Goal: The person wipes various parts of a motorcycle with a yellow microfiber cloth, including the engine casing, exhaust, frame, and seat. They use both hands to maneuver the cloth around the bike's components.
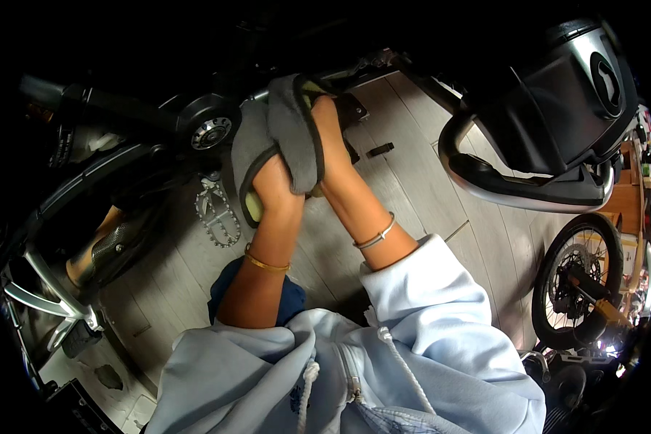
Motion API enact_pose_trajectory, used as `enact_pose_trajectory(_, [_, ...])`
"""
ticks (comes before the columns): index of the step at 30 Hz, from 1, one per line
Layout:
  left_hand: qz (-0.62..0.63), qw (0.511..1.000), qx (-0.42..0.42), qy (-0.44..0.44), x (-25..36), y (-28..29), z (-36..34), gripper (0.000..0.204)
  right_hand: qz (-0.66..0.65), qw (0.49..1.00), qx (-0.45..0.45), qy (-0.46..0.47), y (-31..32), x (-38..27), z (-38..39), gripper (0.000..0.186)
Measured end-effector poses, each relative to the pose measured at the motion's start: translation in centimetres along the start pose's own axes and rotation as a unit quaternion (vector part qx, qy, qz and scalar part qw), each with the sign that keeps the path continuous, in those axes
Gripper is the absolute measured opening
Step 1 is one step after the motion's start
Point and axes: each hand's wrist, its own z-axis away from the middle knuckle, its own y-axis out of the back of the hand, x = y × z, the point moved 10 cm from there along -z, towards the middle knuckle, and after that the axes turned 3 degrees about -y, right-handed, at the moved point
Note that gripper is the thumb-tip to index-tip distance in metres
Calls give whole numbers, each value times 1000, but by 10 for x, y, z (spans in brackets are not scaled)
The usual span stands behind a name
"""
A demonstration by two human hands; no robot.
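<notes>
1. Left forearm (257,271): extended forward from the torso (282,383).
2. Right forearm (362,206): angled forward and leftward.
3. Left hand (276,182) and right hand (327,119): close together, partly covered; right reaches farther.
4. Fingers: hidden; grip indeterminable.

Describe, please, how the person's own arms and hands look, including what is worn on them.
The left forearm wears a thin gold-coloured bangle; the right forearm, a silver-coloured bracelet and a loose pale blue sleeve. The left hand and right hand are mostly hidden.
</notes>
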Motion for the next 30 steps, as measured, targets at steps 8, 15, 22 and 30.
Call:
enact_pose_trajectory(8, [-353, 929, 33, -103, -25, 26, -10, 43, -231, 972, -42, -13, 27, 8, -25, 30])
enact_pose_trajectory(15, [-539, 826, -38, -164, -30, 9, -20, 25, -240, 970, -10, 26, 40, 12, -25, 27])
enact_pose_trajectory(22, [-134, 988, 71, -3, -18, 27, -14, 42, -16, 995, -15, 93, 25, -4, -18, 13])
enact_pose_trajectory(30, [-100, 990, 100, -13, 12, 11, 7, 39, -66, 995, -39, 62, 1, -3, 2, 10])
